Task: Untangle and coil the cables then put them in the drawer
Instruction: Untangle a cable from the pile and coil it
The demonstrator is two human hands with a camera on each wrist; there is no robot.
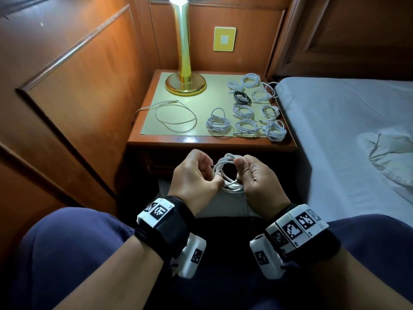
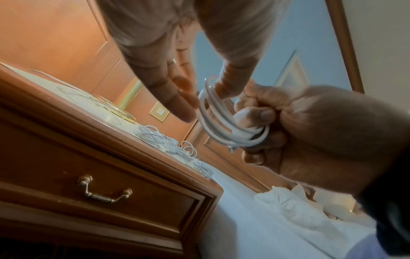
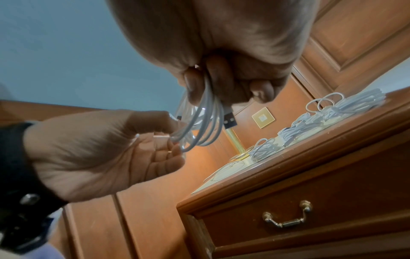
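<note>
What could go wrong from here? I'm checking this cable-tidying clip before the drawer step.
1. The white coiled cable is held only at its edges by the left hand and right hand; its free USB plug end dangles, so the loops may spring open.
2. The wooden drawer with a brass handle looks closed, so one hand must let go.
3. The loose white cable on the nightstand remains uncoiled.

No words or numbers can be read anywhere — the wrist bands (image 1: 297,227) only show black-and-white square patterns, not letters.
</note>
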